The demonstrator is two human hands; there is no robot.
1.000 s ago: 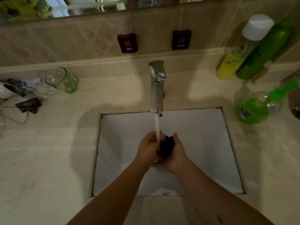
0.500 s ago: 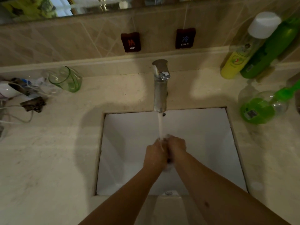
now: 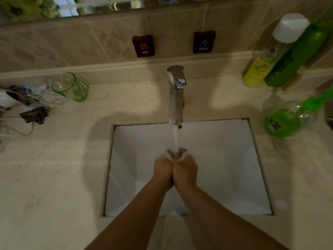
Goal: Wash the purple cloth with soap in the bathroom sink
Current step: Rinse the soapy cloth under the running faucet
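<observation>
Left hand (image 3: 163,171) and right hand (image 3: 185,168) pressed together over the white sink (image 3: 225,159), under running water from the tap (image 3: 176,98); cloth hidden between the palms; green glass (image 3: 72,87) at ten o'clock; green bottles (image 3: 288,118) at two o'clock.

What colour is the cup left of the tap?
Clear green glass cup, seen in the head view.

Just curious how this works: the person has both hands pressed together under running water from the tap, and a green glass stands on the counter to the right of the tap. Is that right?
Not quite. In the head view the green glass lies on the counter to the left of the tap, not the right. The rest holds: the left hand and right hand are pressed together under the running water.
</observation>
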